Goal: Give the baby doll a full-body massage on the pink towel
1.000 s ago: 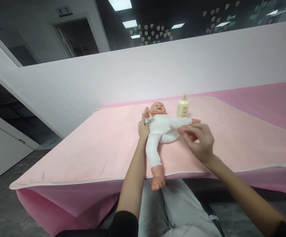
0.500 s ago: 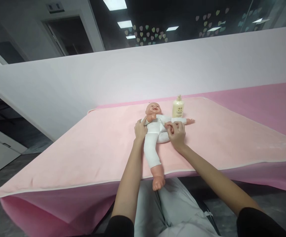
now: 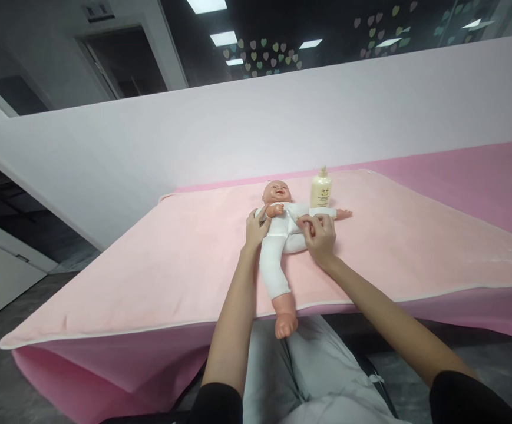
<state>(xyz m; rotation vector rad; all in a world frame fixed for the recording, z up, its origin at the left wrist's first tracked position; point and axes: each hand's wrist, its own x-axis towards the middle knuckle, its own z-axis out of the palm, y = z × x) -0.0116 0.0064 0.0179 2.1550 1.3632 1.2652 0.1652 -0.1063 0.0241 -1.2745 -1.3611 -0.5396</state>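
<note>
A baby doll (image 3: 274, 250) with a white cloth body lies on its back on the pink blanket (image 3: 185, 253), its head toward the wall. One bare foot hangs over the blanket's front edge. My left hand (image 3: 256, 228) is closed round the doll's arm on the left, beside its small hand. My right hand (image 3: 320, 235) is pinched at the doll's other side, by its raised foot below the outstretched arm; its fingertips are on something too small to make out. Just behind that arm stands a pale yellow pump bottle (image 3: 321, 189).
A white wall (image 3: 326, 112) rises behind the table, with dark glass above it. Pink cloth (image 3: 472, 182) covers the table and hangs down in front. My legs (image 3: 317, 377) are under the front edge. A door (image 3: 3, 265) stands at the far left.
The view has shifted slightly. My left hand's fingers have moved in around the doll's arm. My right hand stays pinched at almost the same place.
</note>
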